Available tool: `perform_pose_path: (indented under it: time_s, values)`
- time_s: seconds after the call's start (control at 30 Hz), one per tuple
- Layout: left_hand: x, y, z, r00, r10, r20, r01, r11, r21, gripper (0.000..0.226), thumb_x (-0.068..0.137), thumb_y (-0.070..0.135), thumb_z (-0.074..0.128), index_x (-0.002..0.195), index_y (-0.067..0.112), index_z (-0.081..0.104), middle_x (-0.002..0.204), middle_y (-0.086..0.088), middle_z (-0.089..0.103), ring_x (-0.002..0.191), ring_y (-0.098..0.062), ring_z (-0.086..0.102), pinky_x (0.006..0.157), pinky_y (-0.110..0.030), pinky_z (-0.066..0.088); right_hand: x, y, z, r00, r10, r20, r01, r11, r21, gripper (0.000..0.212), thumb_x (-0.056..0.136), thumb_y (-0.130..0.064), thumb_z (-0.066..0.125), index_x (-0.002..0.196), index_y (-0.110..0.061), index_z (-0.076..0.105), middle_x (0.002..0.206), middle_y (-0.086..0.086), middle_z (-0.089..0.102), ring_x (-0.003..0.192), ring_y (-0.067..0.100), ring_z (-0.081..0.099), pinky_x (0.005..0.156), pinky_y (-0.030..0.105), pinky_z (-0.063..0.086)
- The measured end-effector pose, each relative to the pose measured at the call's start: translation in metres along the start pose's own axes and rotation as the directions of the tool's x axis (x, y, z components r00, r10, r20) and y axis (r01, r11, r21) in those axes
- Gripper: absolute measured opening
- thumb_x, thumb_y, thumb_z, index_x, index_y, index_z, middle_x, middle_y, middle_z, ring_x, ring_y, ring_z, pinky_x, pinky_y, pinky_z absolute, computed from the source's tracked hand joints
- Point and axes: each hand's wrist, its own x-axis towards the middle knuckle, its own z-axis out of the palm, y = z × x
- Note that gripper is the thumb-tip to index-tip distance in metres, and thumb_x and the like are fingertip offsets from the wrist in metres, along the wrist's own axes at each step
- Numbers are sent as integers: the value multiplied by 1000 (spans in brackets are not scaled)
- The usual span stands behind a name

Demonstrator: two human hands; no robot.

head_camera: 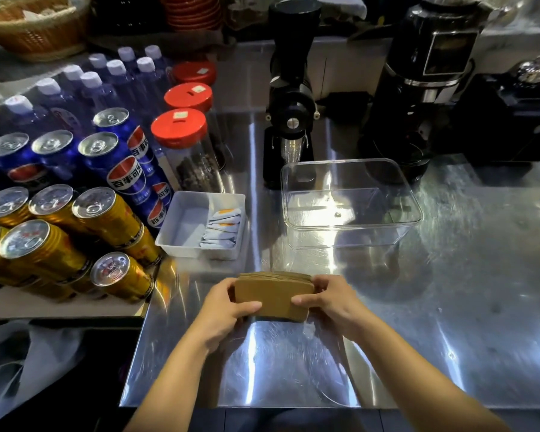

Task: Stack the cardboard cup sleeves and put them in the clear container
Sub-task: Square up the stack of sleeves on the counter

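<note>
Head cam: both hands hold a stack of cardboard cup sleeves [273, 296] over the steel counter [449, 307], near its front edge. Left hand [223, 310] clamps the stack's left end, thumb across the top face, other fingers tucked under/behind. Right hand [329, 299] clamps the right end the same way, thumb on top, fingers wrapped round the far side. Stack is flat brown card, edges roughly lined up, top edge fanned a bit; can't tell if its underside touches the counter. Clear container [351, 198] sits further back and slightly right, well apart from the stack, no sleeves in it, open top. Just left of it, a white tray [181, 226] w/ small packets [222, 227] leaning in its right half. Behind the tray, jars w/ red lids [179, 127] in a row. Far left: blue cans [116, 163], gold cans [44, 244], capped water bottles [91, 85] behind them. Back of counter: black grinder [290, 98] behind the container, bigger black machine [430, 79] to its right. Wicker basket [35, 26] top left.
</note>
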Motion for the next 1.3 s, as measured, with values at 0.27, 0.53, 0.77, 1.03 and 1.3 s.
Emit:
perform_pose_path:
  time_s: [0.27, 0.53, 0.77, 1.03, 1.3]
  values:
    - [3, -17, 26, 957, 233, -173, -232, 972, 26, 49, 63, -5, 77, 92, 28, 55, 100, 1, 56, 87, -6, 57, 71, -3, 44, -1, 10, -15, 934, -331, -131, 307, 936, -174, 38, 59, 0, 80, 86, -23, 65, 97, 1, 57, 87, 5, 57, 65, 5, 45]
    - [3, -26, 28, 976, 194, 96, -160, 945, -284, 82, 62, 29, 77, 134, 32, 37, 121, -6, 59, 107, -18, 63, 86, -34, 54, 0, 32, -7, 945, -324, -33, 325, 945, 39, 66, 67, -22, 78, 124, -25, 45, 107, -3, 62, 88, -3, 63, 69, 12, 50]
    - [4, -10, 68, 961, 96, -260, -235, 778, -583, 31, 80, 38, 59, 86, 8, 55, 75, -7, 57, 67, -14, 58, 64, -27, 48, 11, 33, 29, 834, -330, -442, 426, 895, 136, 21, 85, -30, 57, 70, -17, 52, 61, -13, 50, 59, 2, 44, 63, 23, 37]
    - [22, -13, 76, 920, 156, -360, -295, 879, -374, 33, 96, 23, 41, 74, 21, 66, 81, -4, 67, 79, -19, 59, 77, -39, 46, 21, 33, 18, 808, -389, -442, 444, 896, 25, 25, 92, -21, 49, 72, -9, 57, 67, -2, 51, 62, 5, 44, 56, 14, 36]
    - [28, -18, 78, 951, 205, -231, -278, 895, -349, 31, 87, 38, 43, 76, 24, 69, 74, 7, 68, 74, -12, 60, 70, -30, 46, 23, 40, 13, 775, -369, -512, 444, 895, 28, 27, 84, -35, 47, 61, -22, 50, 61, -6, 46, 57, 3, 41, 53, 15, 33]
